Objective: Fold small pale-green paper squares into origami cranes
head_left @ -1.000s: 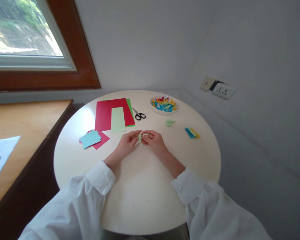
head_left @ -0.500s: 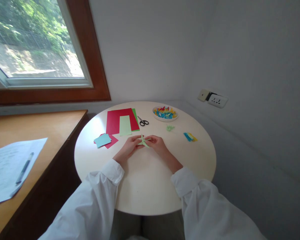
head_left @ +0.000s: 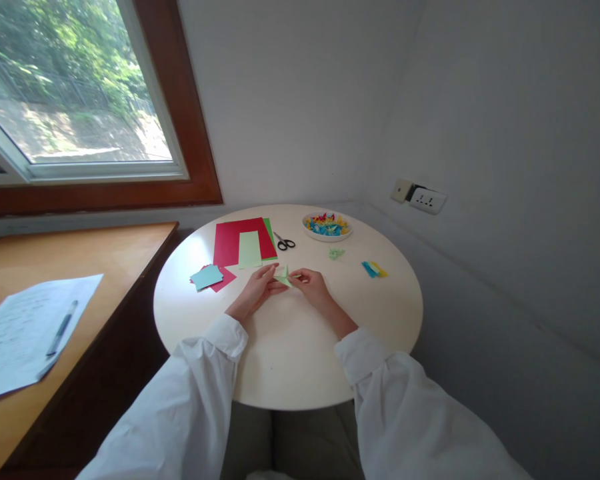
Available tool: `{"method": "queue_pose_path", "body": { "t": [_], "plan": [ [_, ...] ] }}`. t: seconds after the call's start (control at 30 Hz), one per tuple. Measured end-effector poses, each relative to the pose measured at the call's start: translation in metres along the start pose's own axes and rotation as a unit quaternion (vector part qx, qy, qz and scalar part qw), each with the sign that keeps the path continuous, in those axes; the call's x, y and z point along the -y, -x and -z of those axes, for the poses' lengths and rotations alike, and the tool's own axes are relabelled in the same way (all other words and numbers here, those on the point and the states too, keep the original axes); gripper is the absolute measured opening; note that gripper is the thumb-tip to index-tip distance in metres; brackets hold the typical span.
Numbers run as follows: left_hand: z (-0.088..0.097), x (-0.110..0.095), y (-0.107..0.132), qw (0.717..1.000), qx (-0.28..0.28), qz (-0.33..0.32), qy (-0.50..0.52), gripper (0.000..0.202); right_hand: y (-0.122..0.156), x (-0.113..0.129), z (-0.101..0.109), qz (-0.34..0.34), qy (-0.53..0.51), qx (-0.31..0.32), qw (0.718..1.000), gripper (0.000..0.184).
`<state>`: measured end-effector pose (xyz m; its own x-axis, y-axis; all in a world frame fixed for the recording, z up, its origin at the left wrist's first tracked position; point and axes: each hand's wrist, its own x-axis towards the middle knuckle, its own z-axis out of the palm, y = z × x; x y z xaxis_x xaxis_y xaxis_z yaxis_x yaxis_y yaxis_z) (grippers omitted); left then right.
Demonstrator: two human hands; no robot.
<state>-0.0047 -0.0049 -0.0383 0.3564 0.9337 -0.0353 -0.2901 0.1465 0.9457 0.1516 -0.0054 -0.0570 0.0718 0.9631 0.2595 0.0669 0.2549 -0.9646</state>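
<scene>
A small light green folded paper piece (head_left: 283, 276) is pinched between both hands above the round white table (head_left: 290, 353). My left hand (head_left: 256, 288) grips its left side with closed fingers. My right hand (head_left: 311, 285) grips its right side, fingers curled. A finished small green folded figure (head_left: 336, 253) lies on the table beyond my right hand. Behind my hands lie a red sheet (head_left: 230, 239) with a light green strip (head_left: 250, 249) on it, and black-handled scissors (head_left: 284, 243).
A white dish of coloured folded figures (head_left: 327, 225) stands at the far side. Blue and yellow paper squares (head_left: 374, 269) lie to the right, blue and red squares (head_left: 207, 276) to the left. A wooden desk (head_left: 80, 267) with paper and pen (head_left: 60, 328) adjoins on the left.
The view has pulled back and up, showing more window and desk. The folded green piece has been opened out wider between my hands, now showing a flat pointed shape.
</scene>
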Motion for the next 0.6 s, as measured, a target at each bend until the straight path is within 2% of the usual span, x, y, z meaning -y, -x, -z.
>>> {"method": "queue_pose_path", "body": {
  "t": [0.27,0.47,0.6],
  "plan": [
    [-0.0024,-0.0052,0.0047,0.995,-0.018,-0.04,-0.089,0.047,-0.0022,-0.0034,0.001,0.013,0.025,-0.04,0.999,0.02],
    [-0.0024,-0.006,0.0041,0.975,-0.045,-0.093,-0.196,0.03,-0.0012,-0.0015,-0.0023,0.01,0.03,-0.029,0.999,0.018],
    [-0.0031,-0.0048,0.0029,0.965,-0.068,-0.111,-0.229,0.022,-0.0013,-0.0028,-0.0036,0.007,0.037,-0.02,0.999,0.017]
  ]
}}
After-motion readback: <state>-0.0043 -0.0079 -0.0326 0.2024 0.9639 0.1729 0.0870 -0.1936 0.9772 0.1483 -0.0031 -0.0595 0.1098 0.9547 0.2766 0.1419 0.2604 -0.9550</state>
